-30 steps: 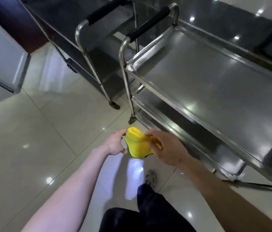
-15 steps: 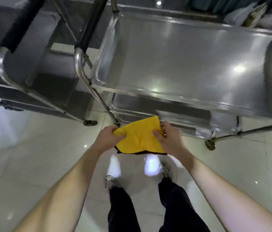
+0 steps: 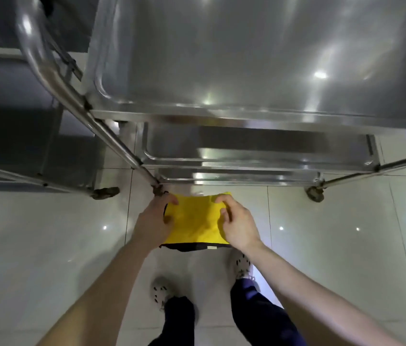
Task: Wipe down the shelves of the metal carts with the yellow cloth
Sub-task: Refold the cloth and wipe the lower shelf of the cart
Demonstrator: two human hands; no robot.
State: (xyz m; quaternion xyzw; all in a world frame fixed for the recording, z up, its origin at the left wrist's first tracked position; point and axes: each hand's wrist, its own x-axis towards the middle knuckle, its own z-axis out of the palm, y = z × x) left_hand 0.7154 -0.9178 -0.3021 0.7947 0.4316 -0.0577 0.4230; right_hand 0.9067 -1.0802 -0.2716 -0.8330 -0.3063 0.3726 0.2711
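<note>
The yellow cloth [image 3: 194, 221], folded flat with a dark edge at its near side, is held in the air in front of me. My left hand [image 3: 153, 221] pinches its left edge and my right hand [image 3: 238, 224] pinches its right edge. Just beyond the cloth stands a stainless steel cart, its top shelf [image 3: 246, 58] filling the upper view. Below it show the front strips of the middle shelf [image 3: 259, 146] and the bottom shelf [image 3: 241, 176]. The cloth touches no shelf.
A second metal cart [image 3: 22, 121] stands at the left, close beside the first one's curved handle tube [image 3: 47, 66]. Casters [image 3: 315, 193] rest on the glossy white tile floor. My feet [image 3: 162, 293] are below the hands.
I have stepped closer and now look more steeply down on the cart. The cloth, bunched a second ago, is spread flat between both hands and held lower, near the bottom shelf's edge.
</note>
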